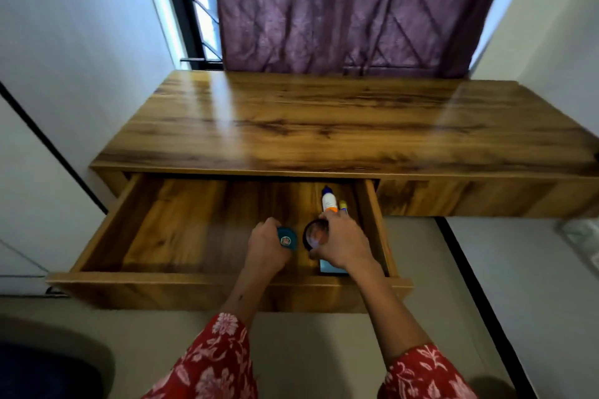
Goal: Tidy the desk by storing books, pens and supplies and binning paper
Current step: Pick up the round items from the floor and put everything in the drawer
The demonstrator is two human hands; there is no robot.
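The wooden desk's drawer [181,278] is pulled out below the desk top [324,126]. My left hand [264,249] is inside the drawer, closed around a small teal round object [287,238] with a red label. Beside it my right hand [343,243] grips a round dark-rimmed object with a clear face [314,233]. At the drawer's back right lie a white glue bottle with a blue cap [329,199] and a yellow-capped stick [343,205]. A flat light-blue item [327,267] shows under my right wrist.
A purple curtain [340,10] hangs behind the desk, with a barred window [202,10] to its left. White walls flank the desk on both sides. A dark blue seat [42,372] is at the bottom left on the beige floor.
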